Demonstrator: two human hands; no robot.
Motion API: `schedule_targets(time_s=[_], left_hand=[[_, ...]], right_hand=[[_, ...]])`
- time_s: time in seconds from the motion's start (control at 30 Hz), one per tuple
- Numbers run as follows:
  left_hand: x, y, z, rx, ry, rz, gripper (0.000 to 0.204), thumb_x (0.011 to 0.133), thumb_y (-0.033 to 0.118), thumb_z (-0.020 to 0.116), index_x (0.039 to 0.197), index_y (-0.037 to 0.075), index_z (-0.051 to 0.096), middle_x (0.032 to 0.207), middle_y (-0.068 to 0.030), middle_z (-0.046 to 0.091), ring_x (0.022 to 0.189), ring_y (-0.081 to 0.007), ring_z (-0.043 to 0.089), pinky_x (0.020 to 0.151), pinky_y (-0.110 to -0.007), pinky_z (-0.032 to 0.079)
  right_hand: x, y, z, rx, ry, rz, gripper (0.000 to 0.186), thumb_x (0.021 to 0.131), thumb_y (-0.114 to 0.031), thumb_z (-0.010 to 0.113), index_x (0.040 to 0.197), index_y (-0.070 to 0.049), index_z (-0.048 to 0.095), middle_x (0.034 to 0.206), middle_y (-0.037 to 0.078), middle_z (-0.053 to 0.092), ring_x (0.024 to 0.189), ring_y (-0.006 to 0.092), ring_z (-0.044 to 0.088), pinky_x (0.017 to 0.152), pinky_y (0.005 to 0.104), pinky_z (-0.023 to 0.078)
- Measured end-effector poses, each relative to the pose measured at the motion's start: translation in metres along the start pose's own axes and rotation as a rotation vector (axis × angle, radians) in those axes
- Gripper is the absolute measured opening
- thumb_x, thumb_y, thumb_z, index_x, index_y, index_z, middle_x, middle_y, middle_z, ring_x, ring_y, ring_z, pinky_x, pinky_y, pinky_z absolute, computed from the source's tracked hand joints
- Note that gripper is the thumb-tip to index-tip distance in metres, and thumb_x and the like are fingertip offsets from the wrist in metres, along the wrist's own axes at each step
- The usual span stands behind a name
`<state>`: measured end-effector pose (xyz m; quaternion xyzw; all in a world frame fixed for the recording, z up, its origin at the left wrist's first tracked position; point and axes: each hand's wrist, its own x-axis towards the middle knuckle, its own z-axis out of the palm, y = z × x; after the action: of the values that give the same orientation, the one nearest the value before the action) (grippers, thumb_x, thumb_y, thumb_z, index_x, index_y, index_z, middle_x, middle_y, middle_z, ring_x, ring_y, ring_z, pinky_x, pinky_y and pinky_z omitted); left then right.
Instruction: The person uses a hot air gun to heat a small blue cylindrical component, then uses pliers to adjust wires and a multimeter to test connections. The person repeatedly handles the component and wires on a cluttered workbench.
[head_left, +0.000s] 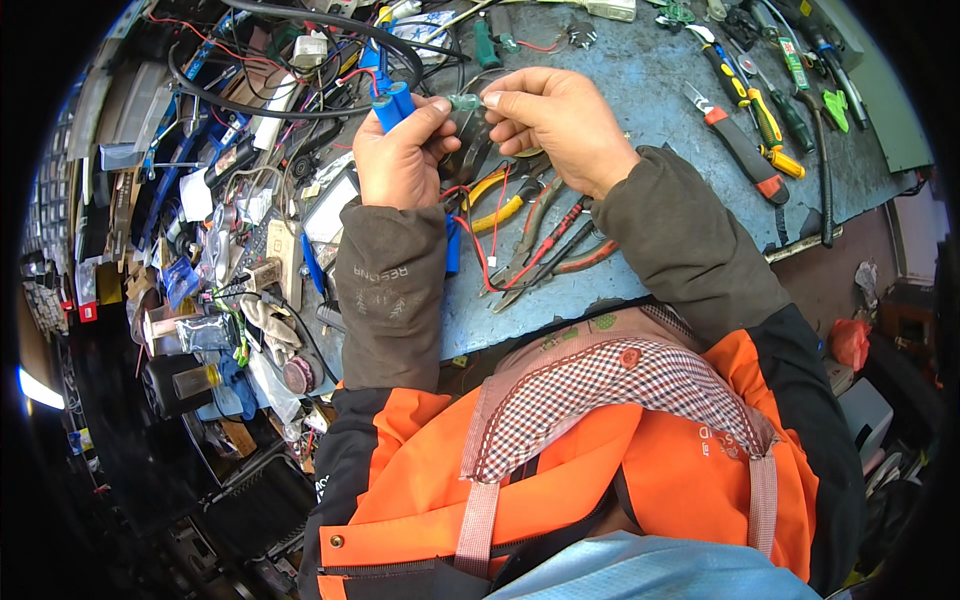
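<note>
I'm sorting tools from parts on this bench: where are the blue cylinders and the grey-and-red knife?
Blue cylinders (393, 106): head view, on the blue outer surface.
Grey-and-red knife (742, 153): head view, on the grey middle of its handle.

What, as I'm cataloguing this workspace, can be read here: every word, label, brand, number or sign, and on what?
Left sleeve: pale capital letters, legible in part; I won't copy printed words.
Orange jacket: pale lettering on the person's right chest, partly legible; likewise not copied.
Red-and-white tag: too small to read.
Blue bench: any markings there too small or blurred.
</note>
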<state>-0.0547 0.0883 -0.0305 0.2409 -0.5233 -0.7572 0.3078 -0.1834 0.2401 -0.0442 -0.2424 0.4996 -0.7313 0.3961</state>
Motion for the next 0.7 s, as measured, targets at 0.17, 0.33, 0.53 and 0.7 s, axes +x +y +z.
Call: schedule_targets(time_s=[0.17,0.33,0.53,0.7], left_hand=[[-0.002,-0.002,0.003,0.019,-0.012,0.019,0.013,0.090,-0.002,0.079,0.097,0.003,0.070,0.092,-0.0100,0.075,0.074,-0.0171,0.072,0.061,-0.030,0.062],[-0.002,-0.003,0.003,0.023,-0.056,0.009,0.016,0.091,0.000,0.081,0.102,0.002,0.070,0.092,-0.0095,0.075,0.076,-0.0182,0.074,0.063,-0.031,0.062],[-0.003,-0.002,-0.001,0.010,-0.059,-0.028,0.016,0.091,0.000,0.080,0.102,0.003,0.069,0.099,-0.0137,0.077,0.078,-0.0196,0.074,0.063,-0.032,0.062],[0.003,-0.004,-0.007,-0.015,-0.061,-0.030,0.016,0.092,-0.001,0.079,0.104,0.003,0.069,0.102,-0.0148,0.078,0.078,-0.0196,0.074,0.064,-0.031,0.062]], right_hand=[[-0.002,-0.002,0.000,-0.002,-0.013,-0.007,0.022,0.103,-0.022,0.074,0.112,-0.002,0.074,0.095,0.006,0.073,0.080,0.0133,0.071,0.071,0.0278,0.059],[0.000,0.001,0.000,-0.058,0.007,0.001,0.015,0.103,-0.019,0.071,0.104,-0.004,0.072,0.089,0.004,0.071,0.074,0.0103,0.068,0.064,0.0253,0.055],[0.001,0.000,0.000,0.063,0.066,-0.021,0.017,0.102,-0.016,0.068,0.102,0.001,0.070,0.085,0.004,0.068,0.068,0.0110,0.064,0.058,0.0270,0.053],[0.004,-0.009,-0.005,0.078,0.156,-0.111,0.015,0.101,-0.016,0.069,0.101,-0.001,0.069,0.085,0.004,0.067,0.068,0.0118,0.065,0.058,0.0280,0.053]])
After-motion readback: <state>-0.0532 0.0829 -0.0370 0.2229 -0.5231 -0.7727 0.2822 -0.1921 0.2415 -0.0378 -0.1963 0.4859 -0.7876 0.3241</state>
